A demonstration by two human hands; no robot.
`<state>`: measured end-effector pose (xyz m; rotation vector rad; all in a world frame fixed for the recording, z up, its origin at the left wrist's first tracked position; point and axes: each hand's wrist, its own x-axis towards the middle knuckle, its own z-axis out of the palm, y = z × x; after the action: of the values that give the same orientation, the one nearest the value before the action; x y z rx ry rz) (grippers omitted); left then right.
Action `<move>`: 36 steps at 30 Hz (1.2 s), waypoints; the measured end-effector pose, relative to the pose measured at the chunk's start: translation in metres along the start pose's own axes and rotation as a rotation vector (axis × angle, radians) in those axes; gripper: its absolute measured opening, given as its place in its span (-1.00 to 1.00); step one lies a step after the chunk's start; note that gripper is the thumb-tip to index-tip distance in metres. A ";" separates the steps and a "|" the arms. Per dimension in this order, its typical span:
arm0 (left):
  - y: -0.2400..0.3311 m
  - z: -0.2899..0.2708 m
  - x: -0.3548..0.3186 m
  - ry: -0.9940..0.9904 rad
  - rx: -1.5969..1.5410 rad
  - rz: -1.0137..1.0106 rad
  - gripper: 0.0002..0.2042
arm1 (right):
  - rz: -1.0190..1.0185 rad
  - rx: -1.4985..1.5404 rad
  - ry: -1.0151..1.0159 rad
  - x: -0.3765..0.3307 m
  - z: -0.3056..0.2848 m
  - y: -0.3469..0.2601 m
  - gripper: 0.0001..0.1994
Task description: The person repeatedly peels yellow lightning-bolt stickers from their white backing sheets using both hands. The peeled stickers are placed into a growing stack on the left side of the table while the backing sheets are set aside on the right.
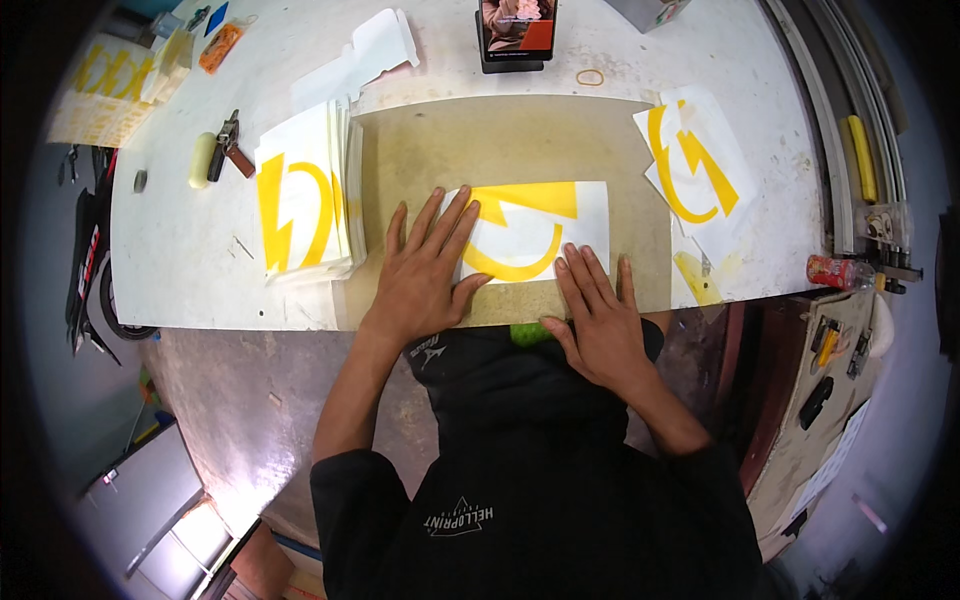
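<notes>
though flat, sticker sheet (530, 232) under fingers (440, 225)

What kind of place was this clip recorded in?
Probably a small sticker or sign workshop: a stack of yellow decal sheets on the white worktable, both hands pressing one decal sheet on a brown mat.

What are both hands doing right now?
Left hand: open, flat on the yellow-and-white sheet.
Right hand: open, flat at the sheet's lower edge.

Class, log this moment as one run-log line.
left hand: flat on yellow decal sheet | right hand: flat on its lower edge | sheet stack: left
</notes>
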<state>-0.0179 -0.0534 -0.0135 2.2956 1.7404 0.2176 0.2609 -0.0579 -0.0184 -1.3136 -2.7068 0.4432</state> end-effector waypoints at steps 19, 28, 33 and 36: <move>0.015 0.012 -0.008 0.052 -0.021 -0.061 -0.22 | 0.590 -0.036 0.411 -0.081 -0.033 0.128 -0.67; 0.015 0.010 -0.009 0.035 -0.041 -0.068 -0.18 | 0.614 0.850 0.708 -0.054 -0.014 0.058 -0.66; 0.017 0.006 -0.004 0.014 -0.040 -0.088 -0.15 | 0.378 0.882 0.467 -0.005 0.008 0.003 -0.65; 0.015 0.007 -0.003 0.006 -0.045 -0.083 -0.15 | 0.345 0.961 0.369 0.020 0.006 -0.021 -0.64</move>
<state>-0.0028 -0.0608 -0.0156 2.1883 1.8105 0.2455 0.2315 -0.0560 -0.0187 -1.3276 -1.5754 1.1879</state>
